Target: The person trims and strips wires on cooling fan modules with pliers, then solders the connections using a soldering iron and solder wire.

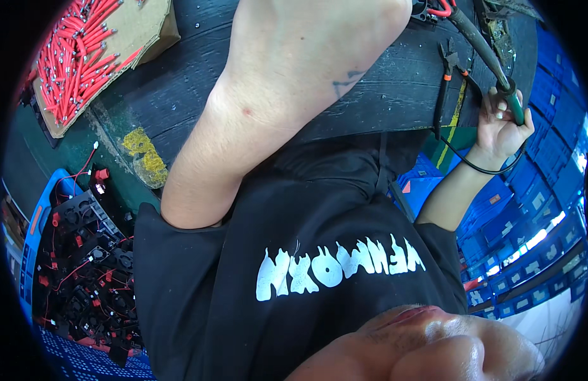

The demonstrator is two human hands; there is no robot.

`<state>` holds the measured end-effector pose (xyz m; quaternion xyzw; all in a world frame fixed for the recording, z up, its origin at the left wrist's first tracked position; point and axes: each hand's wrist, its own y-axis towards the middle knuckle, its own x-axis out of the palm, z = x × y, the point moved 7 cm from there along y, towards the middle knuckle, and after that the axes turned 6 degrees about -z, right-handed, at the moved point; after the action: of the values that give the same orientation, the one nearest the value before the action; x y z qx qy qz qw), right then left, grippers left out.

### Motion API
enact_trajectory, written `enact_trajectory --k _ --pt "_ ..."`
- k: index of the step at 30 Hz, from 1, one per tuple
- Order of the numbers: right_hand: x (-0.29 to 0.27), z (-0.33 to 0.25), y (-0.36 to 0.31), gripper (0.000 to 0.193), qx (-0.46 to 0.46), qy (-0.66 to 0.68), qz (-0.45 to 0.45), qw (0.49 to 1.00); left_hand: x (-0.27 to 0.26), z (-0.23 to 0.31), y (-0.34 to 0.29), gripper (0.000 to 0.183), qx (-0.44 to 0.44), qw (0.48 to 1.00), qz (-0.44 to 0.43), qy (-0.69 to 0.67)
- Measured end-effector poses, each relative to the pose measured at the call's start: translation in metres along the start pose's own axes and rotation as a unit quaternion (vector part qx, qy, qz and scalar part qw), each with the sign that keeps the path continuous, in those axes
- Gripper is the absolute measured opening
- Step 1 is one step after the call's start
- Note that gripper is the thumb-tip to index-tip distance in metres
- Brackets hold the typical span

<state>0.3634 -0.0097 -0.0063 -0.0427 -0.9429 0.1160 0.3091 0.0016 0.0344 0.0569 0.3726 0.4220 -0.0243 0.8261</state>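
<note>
My right hand [499, 130], at the far right beyond the table's front edge, has its fingers closed around the green handle of a soldering iron [479, 46]. The iron's metal shaft slants up and left, toward a small black part with red wires [427, 9] at the top edge. Across the upper middle stretches my left arm, bare and bent. My left hand [388, 14] lies at the top edge beside that black part; its fingers are hidden or out of the picture, so its grip does not show. Cutting pliers [451, 60] with black and orange handles rest left of the iron.
A cardboard tray [155, 39] full of red wire pieces sits on the dark table [179, 101] at upper left. Below it, a blue crate [37, 222] holds black fans with wires. The iron's black cord [475, 166] loops under my right wrist. Blue bins [535, 209] stand at right.
</note>
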Motion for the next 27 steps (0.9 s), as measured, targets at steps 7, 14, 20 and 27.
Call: enact_trajectory --k 7,14,20,27 --pt "-0.001 0.0 0.001 0.054 -0.001 -0.009 0.002 1.0 -0.003 0.003 0.002 0.009 -0.005 1.0 -0.021 0.007" --pt "0.002 0.002 0.003 0.055 0.001 -0.001 0.002 1.0 -0.007 0.001 -0.001 0.009 -0.005 0.998 0.05 -0.047" --pt "0.002 0.002 0.002 0.055 -0.002 -0.006 0.003 1.0 -0.004 -0.001 -0.001 0.009 -0.015 0.998 0.04 -0.051" --pt "0.004 0.003 0.003 0.056 -0.01 -0.01 0.014 1.0 -0.01 0.0 0.0 0.009 -0.007 0.997 0.05 -0.058"
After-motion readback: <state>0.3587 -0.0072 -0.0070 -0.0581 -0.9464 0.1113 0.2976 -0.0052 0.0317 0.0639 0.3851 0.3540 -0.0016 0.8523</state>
